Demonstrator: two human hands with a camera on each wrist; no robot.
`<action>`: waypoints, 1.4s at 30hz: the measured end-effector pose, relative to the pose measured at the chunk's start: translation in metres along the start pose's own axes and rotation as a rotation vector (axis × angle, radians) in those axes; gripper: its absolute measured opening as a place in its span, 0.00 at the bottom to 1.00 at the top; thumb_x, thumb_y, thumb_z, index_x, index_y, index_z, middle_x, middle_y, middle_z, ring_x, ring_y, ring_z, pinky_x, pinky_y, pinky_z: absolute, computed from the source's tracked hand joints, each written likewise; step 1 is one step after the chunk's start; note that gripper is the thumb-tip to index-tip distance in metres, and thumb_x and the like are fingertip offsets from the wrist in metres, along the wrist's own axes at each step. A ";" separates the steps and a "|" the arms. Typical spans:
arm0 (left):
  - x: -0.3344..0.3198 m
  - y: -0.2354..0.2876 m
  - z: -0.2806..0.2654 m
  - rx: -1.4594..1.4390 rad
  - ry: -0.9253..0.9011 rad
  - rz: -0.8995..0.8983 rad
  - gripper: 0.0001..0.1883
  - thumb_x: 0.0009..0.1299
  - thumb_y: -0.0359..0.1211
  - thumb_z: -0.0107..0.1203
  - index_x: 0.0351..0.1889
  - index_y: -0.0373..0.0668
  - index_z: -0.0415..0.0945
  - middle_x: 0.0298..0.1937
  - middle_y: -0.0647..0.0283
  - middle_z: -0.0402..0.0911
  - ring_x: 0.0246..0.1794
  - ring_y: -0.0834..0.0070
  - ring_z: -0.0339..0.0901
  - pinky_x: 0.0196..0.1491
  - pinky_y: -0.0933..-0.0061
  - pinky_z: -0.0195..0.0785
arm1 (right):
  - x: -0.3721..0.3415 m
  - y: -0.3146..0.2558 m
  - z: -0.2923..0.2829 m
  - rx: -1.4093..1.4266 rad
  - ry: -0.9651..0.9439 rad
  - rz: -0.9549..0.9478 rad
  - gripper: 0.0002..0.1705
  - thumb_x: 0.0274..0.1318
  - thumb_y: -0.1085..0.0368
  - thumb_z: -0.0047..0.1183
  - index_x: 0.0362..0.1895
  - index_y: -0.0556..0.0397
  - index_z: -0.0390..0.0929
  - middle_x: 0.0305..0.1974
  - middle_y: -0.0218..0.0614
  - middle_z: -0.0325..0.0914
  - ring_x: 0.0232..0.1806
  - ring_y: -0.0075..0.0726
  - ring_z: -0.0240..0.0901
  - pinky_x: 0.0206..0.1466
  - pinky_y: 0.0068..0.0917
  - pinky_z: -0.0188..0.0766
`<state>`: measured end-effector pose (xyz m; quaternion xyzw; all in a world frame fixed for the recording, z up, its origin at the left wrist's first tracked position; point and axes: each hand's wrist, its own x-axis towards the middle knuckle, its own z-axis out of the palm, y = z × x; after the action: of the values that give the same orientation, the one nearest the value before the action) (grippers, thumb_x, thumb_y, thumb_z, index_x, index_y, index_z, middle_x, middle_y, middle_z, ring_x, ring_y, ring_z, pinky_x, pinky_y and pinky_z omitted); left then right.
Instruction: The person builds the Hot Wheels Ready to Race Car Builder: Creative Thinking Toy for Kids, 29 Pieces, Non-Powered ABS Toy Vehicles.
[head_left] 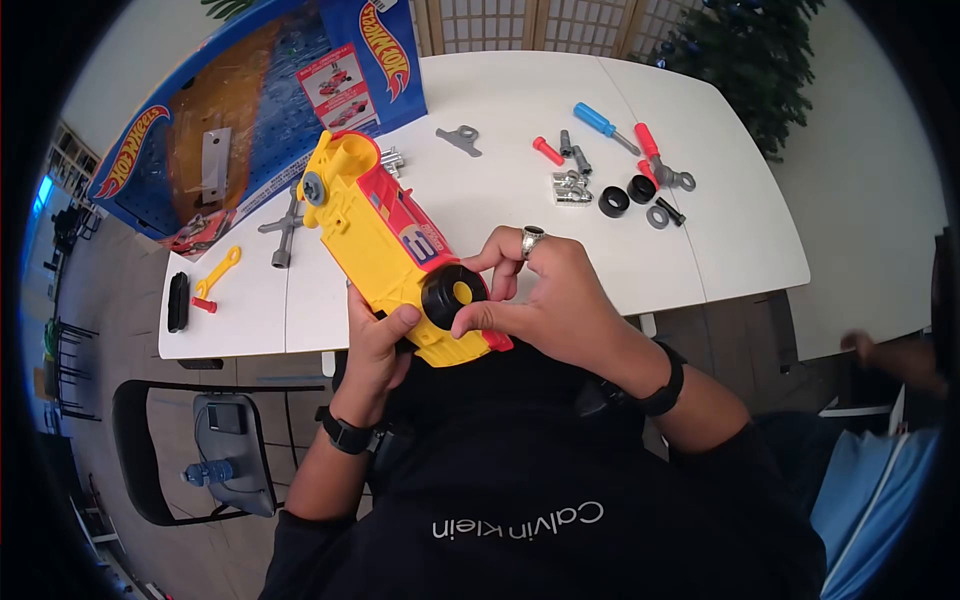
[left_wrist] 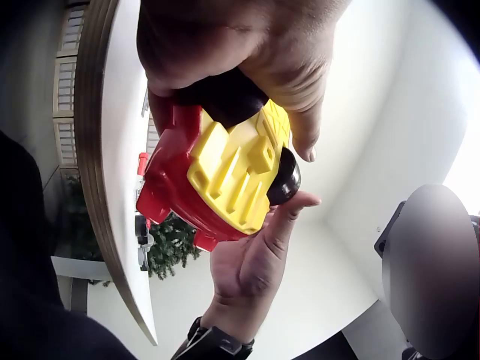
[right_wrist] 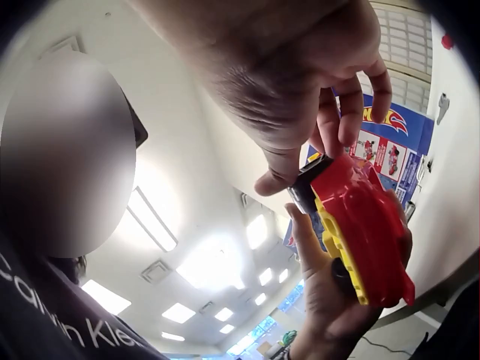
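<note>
Holding red-and-yellow toy car (head_left: 385, 252) up off white table (head_left: 500, 90), by its near edge, with left hand (head_left: 372, 352) curled round it, and pinching its black wheel (head_left: 438, 299) thumb-to-finger with right hand (head_left: 565, 300) part-way closed.

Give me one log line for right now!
left hand: holds car | right hand: pinches wheel | loose wheels: on table

White table (head_left: 725, 245) before us | left: we see Hot Wheels box (head_left: 262, 110), gray cross wrench (head_left: 287, 227), yellow wrench (head_left: 217, 273) | right: blue screwdriver (head_left: 598, 121), chrome pieces (head_left: 571, 189), two black wheels (head_left: 624, 206)
</note>
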<state>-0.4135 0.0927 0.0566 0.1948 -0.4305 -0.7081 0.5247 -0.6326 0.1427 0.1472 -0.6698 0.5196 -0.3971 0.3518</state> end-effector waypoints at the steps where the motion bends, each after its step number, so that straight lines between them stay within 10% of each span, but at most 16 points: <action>1: 0.001 -0.001 -0.002 0.011 -0.012 -0.027 0.40 0.65 0.36 0.75 0.71 0.39 0.62 0.63 0.54 0.80 0.61 0.63 0.83 0.64 0.62 0.79 | -0.002 0.001 0.000 -0.157 0.033 -0.088 0.30 0.45 0.47 0.79 0.41 0.56 0.82 0.26 0.32 0.77 0.30 0.41 0.77 0.47 0.36 0.76; 8: 0.000 0.000 0.003 -0.100 -0.040 -0.147 0.43 0.71 0.47 0.69 0.76 0.41 0.59 0.67 0.56 0.76 0.67 0.64 0.78 0.67 0.59 0.77 | -0.007 0.006 0.013 -0.327 0.116 -0.509 0.27 0.58 0.62 0.70 0.62 0.51 0.84 0.57 0.42 0.81 0.57 0.45 0.76 0.60 0.38 0.75; 18: 0.001 -0.004 0.005 -0.079 -0.027 -0.121 0.37 0.71 0.35 0.70 0.72 0.39 0.61 0.66 0.54 0.77 0.63 0.65 0.81 0.65 0.62 0.78 | 0.003 -0.005 -0.012 -0.046 -0.059 -0.144 0.30 0.39 0.65 0.83 0.52 0.51 0.89 0.36 0.29 0.82 0.38 0.24 0.76 0.50 0.25 0.74; 30: -0.002 0.004 0.000 -0.220 -0.051 -0.252 0.39 0.72 0.39 0.69 0.76 0.41 0.59 0.68 0.55 0.76 0.68 0.64 0.78 0.68 0.59 0.77 | -0.002 -0.012 -0.009 -0.274 -0.194 -0.331 0.26 0.61 0.73 0.62 0.65 0.47 0.83 0.57 0.42 0.84 0.62 0.51 0.76 0.68 0.40 0.73; 37: -0.004 0.010 -0.019 -0.358 -0.078 -0.311 0.35 0.75 0.40 0.66 0.75 0.40 0.62 0.68 0.56 0.77 0.68 0.65 0.78 0.69 0.58 0.77 | -0.015 -0.009 0.020 -0.156 -0.145 -0.558 0.36 0.65 0.70 0.59 0.77 0.52 0.65 0.77 0.45 0.64 0.80 0.59 0.58 0.81 0.57 0.56; 42: -0.009 0.010 -0.033 -0.757 -0.242 -0.685 0.31 0.79 0.42 0.60 0.74 0.36 0.65 0.64 0.48 0.80 0.61 0.58 0.84 0.63 0.52 0.82 | -0.011 0.005 0.009 -0.130 -0.272 -0.698 0.26 0.72 0.60 0.54 0.71 0.42 0.70 0.76 0.44 0.68 0.82 0.58 0.57 0.83 0.65 0.47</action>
<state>-0.3803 0.0871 0.0446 0.0381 -0.1138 -0.9625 0.2433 -0.6285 0.1533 0.1374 -0.8741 0.2327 -0.3668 0.2176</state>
